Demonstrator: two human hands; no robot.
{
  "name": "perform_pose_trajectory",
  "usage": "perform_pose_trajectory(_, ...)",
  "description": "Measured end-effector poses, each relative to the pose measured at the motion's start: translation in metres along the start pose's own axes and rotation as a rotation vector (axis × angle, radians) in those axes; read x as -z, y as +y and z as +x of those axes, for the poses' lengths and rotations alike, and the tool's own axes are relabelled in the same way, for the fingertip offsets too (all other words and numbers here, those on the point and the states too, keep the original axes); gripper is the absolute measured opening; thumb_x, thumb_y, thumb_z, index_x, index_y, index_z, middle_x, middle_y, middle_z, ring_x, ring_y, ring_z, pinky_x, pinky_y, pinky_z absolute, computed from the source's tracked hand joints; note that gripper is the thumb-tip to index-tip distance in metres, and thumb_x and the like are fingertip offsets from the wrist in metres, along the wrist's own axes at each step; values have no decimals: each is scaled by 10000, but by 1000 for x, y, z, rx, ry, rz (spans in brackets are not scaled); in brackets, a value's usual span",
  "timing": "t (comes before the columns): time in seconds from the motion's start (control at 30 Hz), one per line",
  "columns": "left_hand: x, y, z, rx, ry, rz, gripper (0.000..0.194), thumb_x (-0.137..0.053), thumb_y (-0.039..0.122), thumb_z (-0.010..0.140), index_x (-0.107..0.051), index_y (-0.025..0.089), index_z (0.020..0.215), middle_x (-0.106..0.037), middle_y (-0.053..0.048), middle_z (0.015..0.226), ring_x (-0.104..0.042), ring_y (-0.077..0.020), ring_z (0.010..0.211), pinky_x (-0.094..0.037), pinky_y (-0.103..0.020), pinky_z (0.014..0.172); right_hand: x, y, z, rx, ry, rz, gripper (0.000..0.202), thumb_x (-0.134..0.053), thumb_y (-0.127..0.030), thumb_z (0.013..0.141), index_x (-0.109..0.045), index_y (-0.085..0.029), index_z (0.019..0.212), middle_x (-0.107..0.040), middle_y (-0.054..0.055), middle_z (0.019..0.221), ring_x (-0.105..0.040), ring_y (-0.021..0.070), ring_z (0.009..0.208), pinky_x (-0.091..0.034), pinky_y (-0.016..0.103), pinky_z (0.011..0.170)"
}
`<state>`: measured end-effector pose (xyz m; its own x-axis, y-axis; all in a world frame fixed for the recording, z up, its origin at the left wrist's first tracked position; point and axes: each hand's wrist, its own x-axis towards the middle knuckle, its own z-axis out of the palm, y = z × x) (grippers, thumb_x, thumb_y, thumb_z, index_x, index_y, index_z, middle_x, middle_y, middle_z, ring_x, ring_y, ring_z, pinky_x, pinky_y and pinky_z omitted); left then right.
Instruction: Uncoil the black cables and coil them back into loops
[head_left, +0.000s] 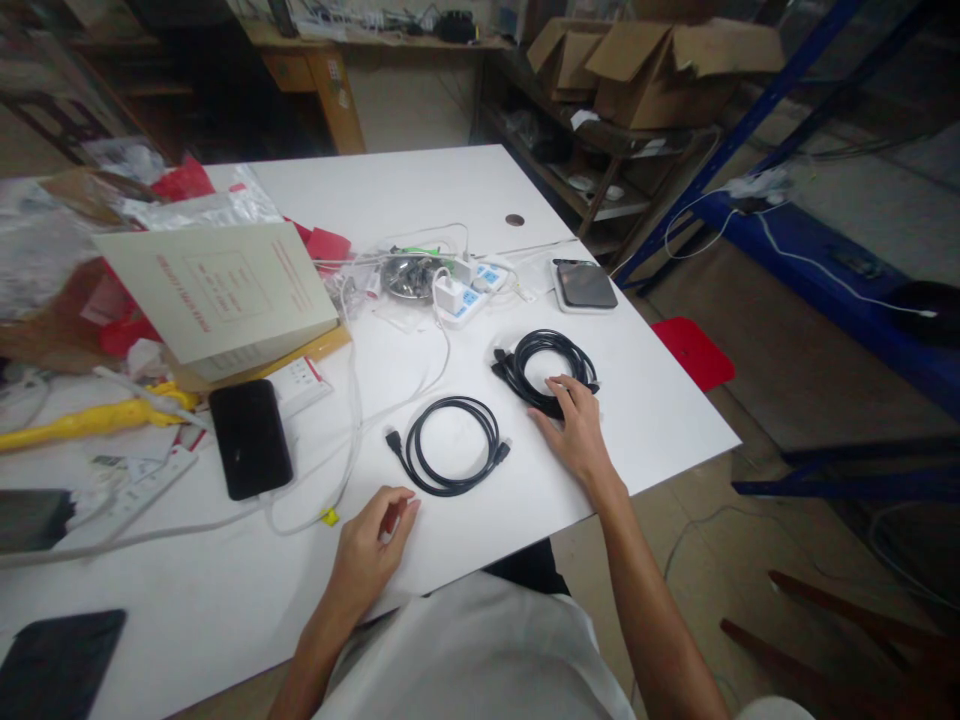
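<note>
A single black cable [448, 490] lies coiled in a loose ring on the white table, its two plug ends sticking out at left and right. My left hand [370, 548] rests near the table's front edge, just short of that ring; its fingers are bent, with a gap between thumb and fingertips and nothing held. To the right is a thicker pile of coiled black cables [517, 376]. My right hand [576, 428] reaches over the near side of this pile, thumb and fingers apart, fingertips at the coils. Whether they press on the cables is unclear.
Behind the coils stand a white power strip [463, 308] and a dish of small dark parts [411, 278]. A black phone [250, 440], an upright booklet [225, 290] and plastic bags crowd the left. A dark flat device [586, 284] lies near the right edge [690, 395] of the table.
</note>
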<state>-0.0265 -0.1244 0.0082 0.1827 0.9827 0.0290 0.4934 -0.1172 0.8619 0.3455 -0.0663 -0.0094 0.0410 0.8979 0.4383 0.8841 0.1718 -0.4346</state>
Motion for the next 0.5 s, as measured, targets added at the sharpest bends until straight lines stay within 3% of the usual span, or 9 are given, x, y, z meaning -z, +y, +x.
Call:
perform_pose_trajectory(0.13, 3, 4, 6, 112, 38, -80, 202, -737, 421, 930, -743, 225, 979, -703, -26, 777, -591, -174, 639, -450, -279, 611, -8, 5, 5, 19, -21, 18, 305, -603, -433, 1069, -688, -217, 1267, -718, 135, 1298, -586, 322, 1361, -405, 557, 1163)
perform_pose_trajectory(0.27, 4, 4, 7, 140, 56, -90, 216, -747, 437, 916, -757, 226, 959, -702, -26, 750, -577, -170, 611, -441, -280, 592, -7, 6, 9, -15, -15, 42, 271, -558, -434, 1085, -704, -219, 1161, -757, 125, 1195, -660, 305, 1210, -441, 535, 1101)
perform_pose_trajectory(0.5, 4, -1, 6, 148, 26, -118, 204, -751, 417, 921, -773, 225, 983, -729, -38, 784, -612, -181, 648, -453, -279, 608, 17, 5, 37, -251, 61, 79, 445, -443, -583, 1098, -675, -216, 998, -752, 82, 948, -647, 240, 869, -491, 391, 855)
